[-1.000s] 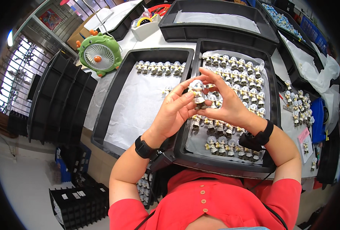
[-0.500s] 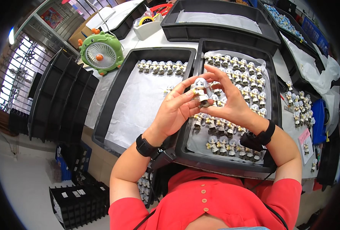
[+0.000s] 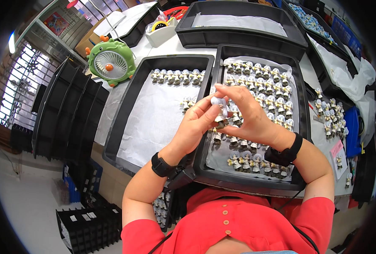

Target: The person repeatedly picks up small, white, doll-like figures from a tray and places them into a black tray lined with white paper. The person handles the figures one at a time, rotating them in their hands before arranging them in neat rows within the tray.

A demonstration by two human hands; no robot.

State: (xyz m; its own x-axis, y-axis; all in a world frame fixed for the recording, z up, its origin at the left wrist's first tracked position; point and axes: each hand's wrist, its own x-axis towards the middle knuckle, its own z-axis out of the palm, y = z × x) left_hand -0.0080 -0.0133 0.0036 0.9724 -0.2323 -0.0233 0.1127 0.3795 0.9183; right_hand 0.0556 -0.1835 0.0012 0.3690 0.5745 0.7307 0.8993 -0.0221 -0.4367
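A small figurine point(image 3: 220, 120) with pale grey hair, white clothes and a dark base is held upright between my two hands, turned partly sideways. My left hand point(image 3: 196, 123) pinches it between thumb and fingers. My right hand point(image 3: 251, 115) curls around its other side, index finger by the head and thumb by the base. Below them, a right-hand black tray point(image 3: 255, 183) holds many similar figurines point(image 3: 255, 160) in rows on white paper. The left-hand black tray point(image 3: 126, 99) has one row of figurines point(image 3: 177, 77) along its far side and a few more beside my left hand.
A green animal-shaped fan point(image 3: 111, 61) stands at the far left. Another black tray point(image 3: 243, 38) lies behind. More figurines point(image 3: 332, 114) stand on the table at right, near a blue container point(image 3: 353, 131). Stacked black trays point(image 3: 65, 114) rise at left. A tape dispenser point(image 3: 161, 34) sits at the back.
The figurine has been turned from facing me to partly sideways and lowered slightly. My left fingers have shifted on it, and the right hand has moved a little with it.
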